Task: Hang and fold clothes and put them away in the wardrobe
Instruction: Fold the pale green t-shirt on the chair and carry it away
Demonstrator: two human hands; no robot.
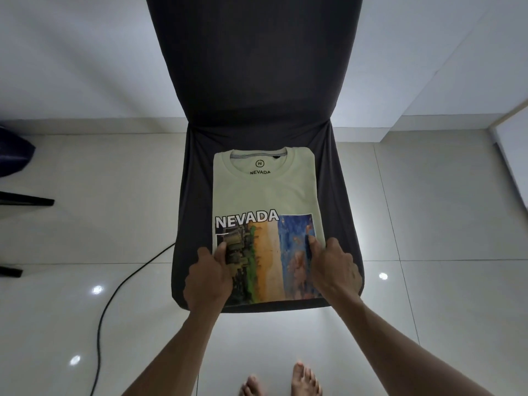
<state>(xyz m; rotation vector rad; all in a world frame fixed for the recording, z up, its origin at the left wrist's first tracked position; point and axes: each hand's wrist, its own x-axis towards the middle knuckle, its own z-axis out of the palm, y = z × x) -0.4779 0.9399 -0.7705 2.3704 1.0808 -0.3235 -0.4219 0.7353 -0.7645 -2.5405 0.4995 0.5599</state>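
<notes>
Left hand (210,277) & right hand (333,270) pinch near edge of folded Nevada tee (264,201) on chair seat (337,201). Risk: uneven lift, fold sags open.
</notes>
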